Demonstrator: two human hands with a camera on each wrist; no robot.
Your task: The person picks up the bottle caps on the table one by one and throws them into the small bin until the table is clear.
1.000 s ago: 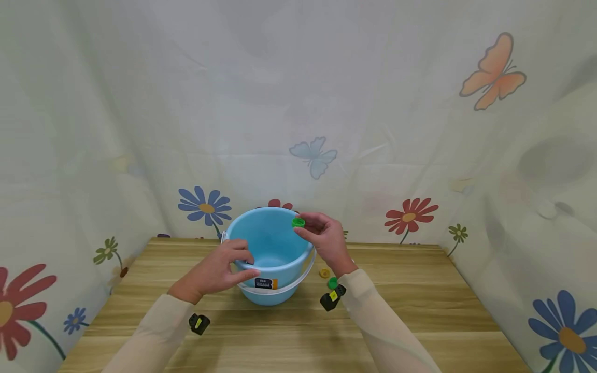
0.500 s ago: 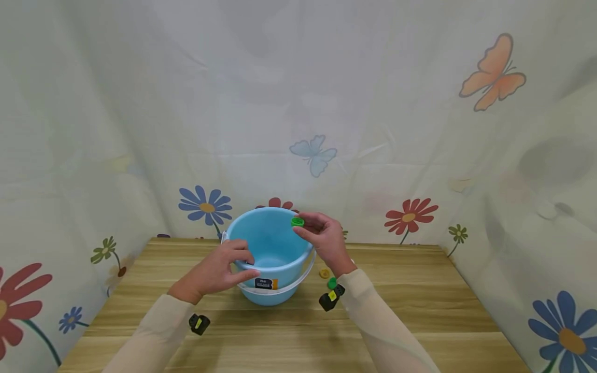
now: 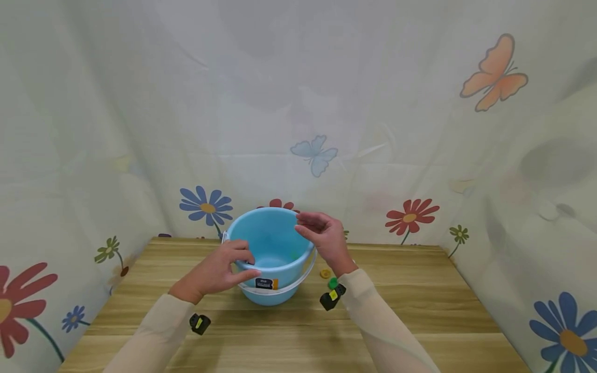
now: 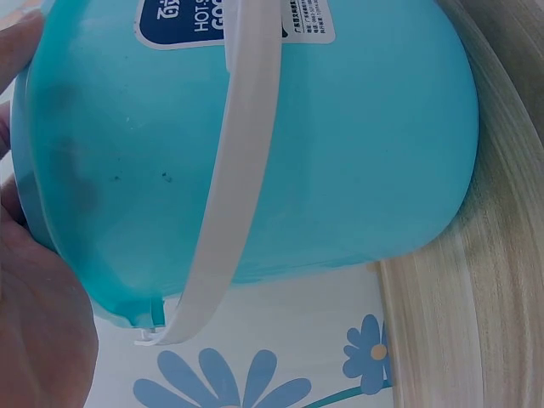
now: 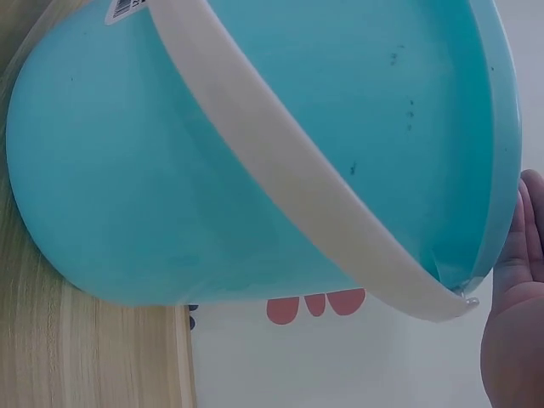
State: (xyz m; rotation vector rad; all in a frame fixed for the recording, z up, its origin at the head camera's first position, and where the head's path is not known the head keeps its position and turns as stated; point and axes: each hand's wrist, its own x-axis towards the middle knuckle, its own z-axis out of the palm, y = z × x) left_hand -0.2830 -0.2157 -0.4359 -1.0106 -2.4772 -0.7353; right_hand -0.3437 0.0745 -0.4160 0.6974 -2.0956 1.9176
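Where the bucket (image 3: 261,233) stands: upright on the desk (image 3: 410,311), toward its far edge and slightly left of the middle; we see it as light blue and wide-mouthed.
Left grip (image 3: 216,267): clamped on the bucket at the near left part of its rim, fingers hooked over to the inside, thumb lying along the near side.
Right grip (image 3: 324,235): raised at the right side of the rim, thumb and fingertips apart; we cannot tell whether it touches the bucket.
Green blur (image 3: 295,254): inside the bucket, by its right wall; too smeared for us to tell its shape.
Yellow cap (image 3: 325,273): on the desk, just right of the bucket.
Green cap (image 3: 333,283): nearer than the yellow cap and just beside it, close to our right sleeve (image 3: 373,305).
Handle (image 3: 302,277): white, hanging down across the near side of the bucket.
Label (image 3: 265,283): dark and orange, on the near wall.
Curtain (image 3: 233,103): pale, beyond the desk, printed with flowers and butterflies.
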